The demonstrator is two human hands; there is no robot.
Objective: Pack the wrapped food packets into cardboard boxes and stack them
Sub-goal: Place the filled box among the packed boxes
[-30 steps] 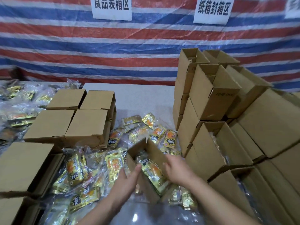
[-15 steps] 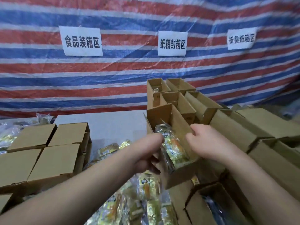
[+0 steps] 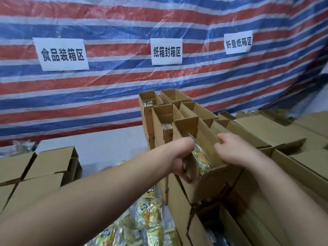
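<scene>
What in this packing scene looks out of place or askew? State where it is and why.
The held box is tilted between the left hand and right hand, its top open and a packet showing. Loose packets lie in a jumble below. Stacked boxes behind also stand open.

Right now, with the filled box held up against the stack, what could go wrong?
1. The held box is open-topped, with food packets showing; tilting it could spill them.
2. The left hand and right hand grip only its upper side walls, so the cardboard might flex and slip.
3. The stacked boxes behind stand open and uneven; a nudge while placing could shift them.
</scene>
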